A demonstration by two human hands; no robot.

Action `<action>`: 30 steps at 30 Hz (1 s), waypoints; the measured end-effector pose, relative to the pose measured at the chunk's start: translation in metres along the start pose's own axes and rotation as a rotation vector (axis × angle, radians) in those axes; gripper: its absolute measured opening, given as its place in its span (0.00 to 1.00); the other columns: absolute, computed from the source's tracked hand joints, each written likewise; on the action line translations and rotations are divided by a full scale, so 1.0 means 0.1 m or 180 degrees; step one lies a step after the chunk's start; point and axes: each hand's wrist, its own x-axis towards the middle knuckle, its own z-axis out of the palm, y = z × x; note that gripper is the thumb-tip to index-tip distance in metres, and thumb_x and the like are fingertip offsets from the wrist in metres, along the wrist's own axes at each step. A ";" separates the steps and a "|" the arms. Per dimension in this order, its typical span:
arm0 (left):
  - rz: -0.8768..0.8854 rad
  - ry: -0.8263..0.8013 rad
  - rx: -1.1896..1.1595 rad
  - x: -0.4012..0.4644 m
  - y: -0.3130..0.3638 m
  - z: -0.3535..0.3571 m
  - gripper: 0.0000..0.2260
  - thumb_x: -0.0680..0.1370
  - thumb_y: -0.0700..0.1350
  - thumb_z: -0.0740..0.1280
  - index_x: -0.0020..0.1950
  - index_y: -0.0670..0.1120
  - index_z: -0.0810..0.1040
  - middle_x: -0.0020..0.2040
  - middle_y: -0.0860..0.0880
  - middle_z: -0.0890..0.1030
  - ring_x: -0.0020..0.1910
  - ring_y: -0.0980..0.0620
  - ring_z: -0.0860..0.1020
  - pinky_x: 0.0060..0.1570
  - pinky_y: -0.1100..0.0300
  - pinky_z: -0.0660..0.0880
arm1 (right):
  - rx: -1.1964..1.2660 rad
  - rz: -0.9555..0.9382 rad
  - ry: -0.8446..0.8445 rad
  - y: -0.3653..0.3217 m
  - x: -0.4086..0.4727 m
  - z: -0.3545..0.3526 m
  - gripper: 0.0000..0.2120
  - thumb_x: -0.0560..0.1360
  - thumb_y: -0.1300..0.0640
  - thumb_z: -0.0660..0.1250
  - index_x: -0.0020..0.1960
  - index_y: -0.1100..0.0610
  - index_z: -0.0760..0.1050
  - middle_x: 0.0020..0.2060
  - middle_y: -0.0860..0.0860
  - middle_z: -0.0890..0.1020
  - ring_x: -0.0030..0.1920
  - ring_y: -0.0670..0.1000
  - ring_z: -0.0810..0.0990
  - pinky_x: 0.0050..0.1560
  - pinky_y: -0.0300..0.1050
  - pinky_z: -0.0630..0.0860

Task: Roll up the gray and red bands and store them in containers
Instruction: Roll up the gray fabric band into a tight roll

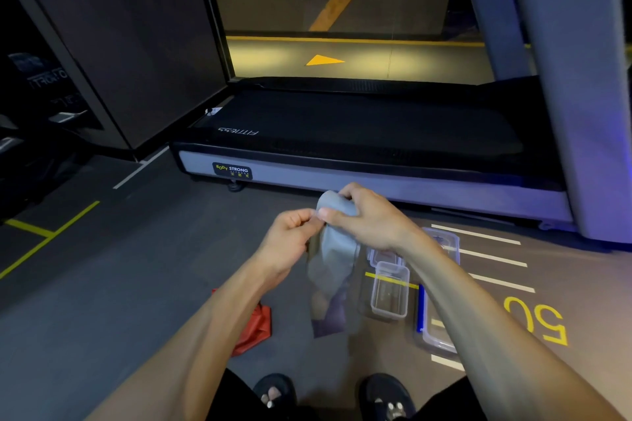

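Both hands meet at chest height over the floor: the right hand (367, 219) wraps the rolled top of the gray band (333, 256), the left hand (290, 237) pinches its edge. The band's long axis hangs straight down, thin, limp and matte, its tail dangling between the red band (254, 328) and the containers (390, 290), which lie nearer the right arm.

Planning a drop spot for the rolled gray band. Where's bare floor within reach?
Bare floor runs left of the red band toward the yellow line, and ahead between the hands and the treadmill. Crowded on the right: clear containers and a lid cluster under the right arm.
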 end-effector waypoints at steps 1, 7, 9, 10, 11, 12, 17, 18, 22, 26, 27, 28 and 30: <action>-0.0031 -0.0096 -0.0097 -0.01 0.01 -0.01 0.13 0.84 0.42 0.61 0.43 0.44 0.81 0.36 0.49 0.82 0.34 0.56 0.78 0.36 0.63 0.73 | 0.0073 -0.0014 0.0073 0.01 0.00 -0.01 0.19 0.77 0.39 0.68 0.58 0.52 0.74 0.52 0.48 0.80 0.54 0.50 0.78 0.49 0.46 0.73; -0.0008 -0.0423 -0.0119 -0.05 0.04 -0.01 0.10 0.81 0.47 0.67 0.52 0.41 0.80 0.43 0.47 0.83 0.41 0.53 0.80 0.44 0.61 0.77 | 0.0355 -0.0144 0.0195 0.03 0.03 -0.07 0.17 0.81 0.42 0.65 0.59 0.54 0.78 0.54 0.48 0.79 0.55 0.48 0.78 0.51 0.44 0.73; -0.0004 -0.0355 -0.0134 -0.04 0.03 -0.02 0.13 0.81 0.48 0.67 0.56 0.38 0.81 0.48 0.44 0.84 0.46 0.50 0.81 0.48 0.60 0.77 | 0.0432 -0.0210 0.0200 0.02 0.02 -0.09 0.17 0.82 0.43 0.64 0.59 0.55 0.79 0.53 0.47 0.78 0.54 0.48 0.78 0.51 0.45 0.72; -0.0021 -0.0324 -0.0148 -0.05 0.03 -0.03 0.14 0.81 0.48 0.67 0.57 0.38 0.81 0.49 0.43 0.84 0.48 0.49 0.80 0.49 0.59 0.77 | 0.0524 -0.0221 0.0190 0.02 0.02 -0.10 0.16 0.82 0.44 0.64 0.58 0.56 0.79 0.51 0.47 0.80 0.54 0.49 0.80 0.52 0.48 0.75; -0.0041 -0.0305 -0.0176 -0.05 0.03 -0.03 0.15 0.80 0.49 0.66 0.57 0.38 0.81 0.50 0.42 0.84 0.49 0.47 0.80 0.49 0.58 0.77 | 0.0607 -0.0210 0.0178 0.03 0.03 -0.10 0.16 0.82 0.44 0.64 0.57 0.56 0.80 0.50 0.48 0.82 0.53 0.50 0.81 0.54 0.50 0.77; -0.0069 -0.0301 -0.0198 -0.06 0.04 -0.03 0.16 0.80 0.49 0.66 0.57 0.37 0.81 0.50 0.41 0.84 0.49 0.47 0.80 0.49 0.57 0.77 | 0.0667 -0.0200 0.0172 0.04 0.04 -0.10 0.15 0.82 0.43 0.64 0.56 0.55 0.80 0.49 0.48 0.83 0.52 0.49 0.82 0.55 0.51 0.77; -0.0115 -0.0246 -0.0252 -0.05 0.04 -0.04 0.19 0.80 0.49 0.66 0.59 0.33 0.79 0.53 0.35 0.82 0.52 0.40 0.77 0.51 0.48 0.72 | 0.0777 -0.0251 0.0275 0.06 0.08 -0.08 0.14 0.82 0.42 0.64 0.57 0.51 0.80 0.53 0.43 0.83 0.57 0.43 0.79 0.60 0.45 0.74; -0.0132 -0.0234 -0.0282 -0.05 0.05 -0.04 0.19 0.80 0.49 0.66 0.58 0.32 0.79 0.52 0.35 0.82 0.51 0.40 0.76 0.50 0.48 0.71 | 0.0769 -0.0252 0.0301 0.06 0.08 -0.08 0.13 0.82 0.43 0.64 0.57 0.51 0.80 0.53 0.44 0.83 0.57 0.43 0.79 0.59 0.45 0.74; -0.0162 -0.0190 -0.0380 -0.05 0.07 -0.01 0.13 0.80 0.50 0.68 0.48 0.40 0.78 0.42 0.44 0.82 0.38 0.49 0.77 0.40 0.56 0.72 | 0.0717 -0.0237 0.0425 0.06 0.10 -0.06 0.12 0.83 0.45 0.63 0.56 0.52 0.79 0.47 0.49 0.83 0.46 0.47 0.79 0.50 0.46 0.74; -0.0044 -0.0003 -0.0353 -0.02 0.08 0.03 0.10 0.78 0.48 0.66 0.43 0.43 0.74 0.33 0.50 0.81 0.31 0.54 0.75 0.34 0.58 0.69 | 0.0421 -0.0295 0.0549 0.00 0.09 -0.02 0.13 0.85 0.46 0.58 0.54 0.53 0.78 0.42 0.48 0.81 0.43 0.49 0.78 0.46 0.50 0.74; 0.0002 0.0043 -0.0354 -0.01 0.09 0.04 0.09 0.80 0.46 0.65 0.42 0.43 0.74 0.32 0.51 0.80 0.30 0.55 0.76 0.32 0.61 0.70 | 0.0349 -0.0296 0.0603 -0.01 0.09 -0.01 0.15 0.85 0.46 0.57 0.54 0.54 0.78 0.43 0.50 0.82 0.46 0.51 0.79 0.49 0.53 0.75; 0.0048 0.0082 -0.0343 0.00 0.08 0.04 0.10 0.81 0.44 0.64 0.42 0.43 0.73 0.31 0.52 0.80 0.29 0.57 0.76 0.31 0.63 0.71 | 0.0281 -0.0288 0.0645 -0.03 0.07 0.00 0.17 0.86 0.46 0.55 0.54 0.56 0.77 0.44 0.53 0.82 0.47 0.54 0.79 0.50 0.55 0.76; 0.0120 0.0149 -0.0299 0.01 0.06 0.05 0.10 0.83 0.42 0.64 0.41 0.43 0.74 0.32 0.51 0.80 0.29 0.59 0.76 0.30 0.66 0.72 | 0.0207 -0.0253 0.0616 -0.07 0.04 0.01 0.18 0.86 0.44 0.54 0.54 0.56 0.75 0.45 0.53 0.81 0.48 0.56 0.79 0.50 0.54 0.75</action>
